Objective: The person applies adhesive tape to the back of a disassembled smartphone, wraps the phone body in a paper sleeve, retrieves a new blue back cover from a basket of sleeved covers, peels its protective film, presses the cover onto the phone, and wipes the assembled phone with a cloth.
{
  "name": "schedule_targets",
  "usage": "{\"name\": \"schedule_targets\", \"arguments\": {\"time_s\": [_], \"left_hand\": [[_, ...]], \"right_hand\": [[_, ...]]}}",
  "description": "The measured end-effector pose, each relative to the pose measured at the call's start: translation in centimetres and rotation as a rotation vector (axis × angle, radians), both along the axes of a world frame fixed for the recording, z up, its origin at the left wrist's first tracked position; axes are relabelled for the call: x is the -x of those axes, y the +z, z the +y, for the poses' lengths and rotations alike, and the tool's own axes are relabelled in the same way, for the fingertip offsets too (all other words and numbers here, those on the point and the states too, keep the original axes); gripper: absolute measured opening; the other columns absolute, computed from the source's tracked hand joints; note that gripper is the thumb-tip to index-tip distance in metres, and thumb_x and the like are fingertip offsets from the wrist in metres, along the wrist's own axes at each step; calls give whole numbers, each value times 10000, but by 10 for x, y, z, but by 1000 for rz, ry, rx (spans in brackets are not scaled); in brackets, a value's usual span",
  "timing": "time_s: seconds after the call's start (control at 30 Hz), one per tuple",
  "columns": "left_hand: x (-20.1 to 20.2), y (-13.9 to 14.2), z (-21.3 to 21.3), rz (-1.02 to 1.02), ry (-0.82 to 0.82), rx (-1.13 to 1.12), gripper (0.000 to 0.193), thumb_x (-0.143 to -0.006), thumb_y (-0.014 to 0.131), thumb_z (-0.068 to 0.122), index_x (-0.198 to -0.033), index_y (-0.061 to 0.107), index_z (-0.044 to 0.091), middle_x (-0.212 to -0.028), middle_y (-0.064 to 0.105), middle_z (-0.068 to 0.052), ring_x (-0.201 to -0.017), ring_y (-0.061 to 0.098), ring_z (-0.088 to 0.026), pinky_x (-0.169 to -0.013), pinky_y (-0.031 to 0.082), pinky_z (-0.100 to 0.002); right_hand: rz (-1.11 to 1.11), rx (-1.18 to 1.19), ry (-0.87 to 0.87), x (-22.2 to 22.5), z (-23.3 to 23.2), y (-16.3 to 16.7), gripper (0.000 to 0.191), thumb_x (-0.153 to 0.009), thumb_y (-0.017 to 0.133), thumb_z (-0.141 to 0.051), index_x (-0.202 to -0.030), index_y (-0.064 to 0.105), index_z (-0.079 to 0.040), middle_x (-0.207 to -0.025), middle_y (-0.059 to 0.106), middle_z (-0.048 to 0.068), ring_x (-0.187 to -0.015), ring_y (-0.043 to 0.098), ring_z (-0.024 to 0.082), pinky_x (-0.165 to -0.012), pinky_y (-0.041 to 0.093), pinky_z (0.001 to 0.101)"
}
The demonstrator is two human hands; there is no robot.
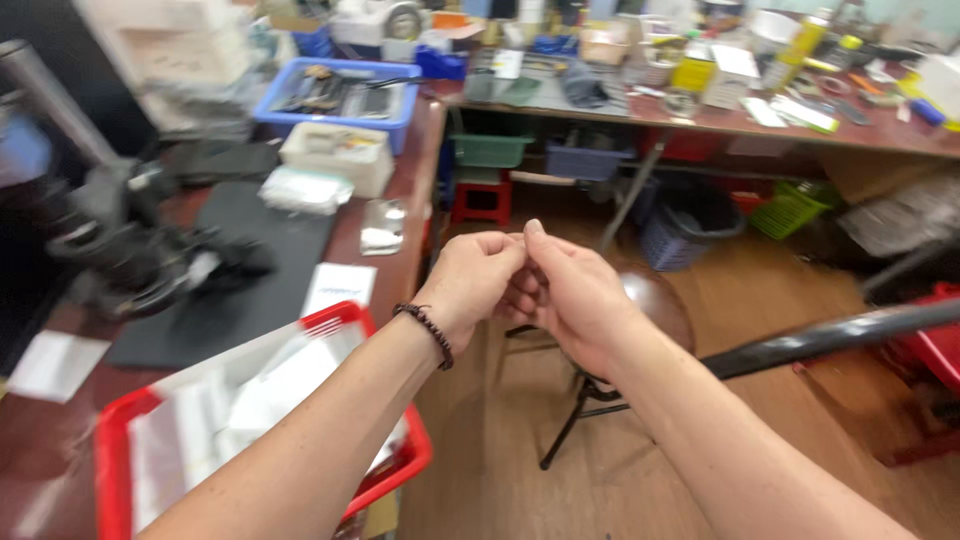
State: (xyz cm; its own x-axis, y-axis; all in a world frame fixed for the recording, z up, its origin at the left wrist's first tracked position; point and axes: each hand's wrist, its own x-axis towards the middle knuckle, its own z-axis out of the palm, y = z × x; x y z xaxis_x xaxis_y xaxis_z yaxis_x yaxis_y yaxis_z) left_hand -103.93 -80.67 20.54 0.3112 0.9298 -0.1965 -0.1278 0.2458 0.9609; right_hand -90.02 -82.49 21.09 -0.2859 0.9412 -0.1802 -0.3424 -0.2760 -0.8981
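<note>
Hands raised together in mid-air above a round dark stool (655, 300): left hand (478, 275), beaded bracelet (427, 332) at the wrist, fingers curled inward; right hand (565, 290) pressed against it, fingertips meeting as if pinching something small. Whether anything is held cannot be told; nothing shows between the fingers. Red basket (120, 440) of clear packets sits nearest, on the brown workbench (410, 185) at left. Blue tray (335, 95) beyond. Cluttered far table (800, 130), wooden floor (760, 300), crates beneath.

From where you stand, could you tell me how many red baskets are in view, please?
2: one red basket beside the left hand's forearm on the near desk, another red basket at the floor's right edge. More may be hidden under the tables.
</note>
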Motion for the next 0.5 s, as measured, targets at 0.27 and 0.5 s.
{"name": "schedule_targets", "arguments": {"time_s": [0.27, 0.5], "left_hand": [[-236, 31, 16, 2, -190, -69, 223, -995, 530, 165, -938, 691, 22, -782, 687, -74, -614, 661, -163, -540, 557, -301], [-441, 47, 18, 46, -406, -71, 230, -996, 555, 174, -882, 669, 9, -758, 699, -83, -597, 671, -161, -524, 553, -287]], "right_hand": [[-97, -22, -292, -226, -19, 34, 310, -1038, 516, -329, -958, 657, -64, -751, 515, 2, -662, 496, 142, -609, 468, 320], [-48, -57, -427, -428, -39, 42, 304, -1058, 515, -334, -974, 643, -72, -804, 570, 4, -706, 531, 123, -646, 491, 302]]}}
